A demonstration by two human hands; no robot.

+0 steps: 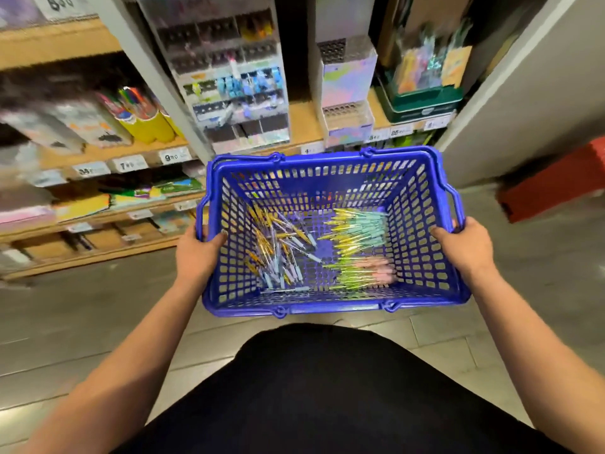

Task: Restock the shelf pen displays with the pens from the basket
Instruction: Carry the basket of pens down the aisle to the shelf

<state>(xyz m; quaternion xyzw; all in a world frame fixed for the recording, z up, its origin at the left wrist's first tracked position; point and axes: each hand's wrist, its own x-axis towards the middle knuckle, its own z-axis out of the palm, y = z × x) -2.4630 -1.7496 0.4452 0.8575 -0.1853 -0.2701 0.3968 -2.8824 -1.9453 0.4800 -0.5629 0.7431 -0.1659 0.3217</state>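
We hold blue basket [330,298] before shelf pen displays [229,93]: left hand [198,257] grips left rim, right hand [465,245] grips right rim, fingers curled over. Pens [357,244] lie loose inside.

Glossy plastic basket [425,244] — wooden shelf [304,122]

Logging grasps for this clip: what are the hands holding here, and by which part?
Both hands grip the blue basket by its short side rims: left hand on the left rim, right hand on the right. The pens lie loose inside, unheld.
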